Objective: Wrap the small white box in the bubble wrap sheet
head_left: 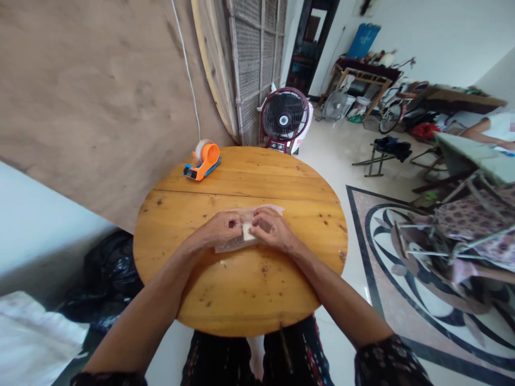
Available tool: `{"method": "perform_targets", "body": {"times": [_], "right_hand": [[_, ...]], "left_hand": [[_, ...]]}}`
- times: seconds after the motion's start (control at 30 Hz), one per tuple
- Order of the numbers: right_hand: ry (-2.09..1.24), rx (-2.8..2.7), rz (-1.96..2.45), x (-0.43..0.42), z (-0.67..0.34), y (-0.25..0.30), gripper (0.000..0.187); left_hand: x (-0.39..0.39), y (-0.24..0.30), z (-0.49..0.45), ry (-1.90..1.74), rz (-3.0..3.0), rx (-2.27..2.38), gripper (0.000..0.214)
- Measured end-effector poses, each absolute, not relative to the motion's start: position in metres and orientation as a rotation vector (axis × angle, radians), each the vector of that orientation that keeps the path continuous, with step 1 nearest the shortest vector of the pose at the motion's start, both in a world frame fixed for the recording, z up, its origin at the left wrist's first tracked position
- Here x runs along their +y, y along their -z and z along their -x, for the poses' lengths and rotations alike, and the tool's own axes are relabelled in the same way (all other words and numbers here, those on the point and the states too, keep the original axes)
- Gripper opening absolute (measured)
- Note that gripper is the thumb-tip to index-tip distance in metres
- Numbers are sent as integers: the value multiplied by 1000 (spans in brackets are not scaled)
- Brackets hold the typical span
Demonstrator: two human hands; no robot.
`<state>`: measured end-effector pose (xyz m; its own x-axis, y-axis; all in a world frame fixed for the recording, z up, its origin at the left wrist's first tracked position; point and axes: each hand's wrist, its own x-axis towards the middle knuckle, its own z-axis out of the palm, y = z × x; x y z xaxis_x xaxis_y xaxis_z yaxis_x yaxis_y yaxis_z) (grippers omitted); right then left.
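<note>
Forearms (140, 311); left hand (222, 227), right hand (274, 230) curled, pinching wrapper (236, 245), long axis crosswise, right end farther.

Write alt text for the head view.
A person's left hand and right hand handle translucent plastic film and a small pale block on a wooden table. An orange tape dispenser sits at its far left; an electric fan stands beyond.

On the table (241, 300), your right hand (273, 229) hides part of a pale block (247, 232), your left hand (223, 228) part of the plastic sheet (231, 246); right of the table, the view's edge cuts off a person (497, 128).
</note>
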<state>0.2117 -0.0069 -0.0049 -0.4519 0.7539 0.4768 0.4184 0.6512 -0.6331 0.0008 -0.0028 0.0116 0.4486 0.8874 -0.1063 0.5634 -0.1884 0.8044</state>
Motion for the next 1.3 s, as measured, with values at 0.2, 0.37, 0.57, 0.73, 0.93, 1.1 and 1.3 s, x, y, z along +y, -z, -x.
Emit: {"method": "perform_targets", "body": {"times": [0.2, 0.37, 0.57, 0.73, 0.93, 1.1, 1.3], "right_hand": [[-546, -2085, 861, -3, -210, 18, 8], [-574, -2070, 907, -6, -211, 21, 8], [-573, -2066, 901, -10, -212, 21, 6], [-601, -2047, 897, -10, -214, 25, 10], [-583, -2075, 879, -8, -213, 27, 14], [-582, -2090, 903, -6, -211, 28, 17], [-585, -2088, 897, -2, -211, 33, 23]], "left_hand": [[0, -15, 1, -445, -1772, 1167, 19], [-8, -29, 3, -375, -1761, 1351, 26], [-35, -46, 1, -489, -1441, 1517, 33], [-52, -45, -8, -521, -1316, 1683, 34], [-63, -46, -16, -507, -1097, 1808, 30], [-63, -46, -22, -470, -947, 1806, 30], [-53, -34, -25, -456, -838, 1818, 22]]}}
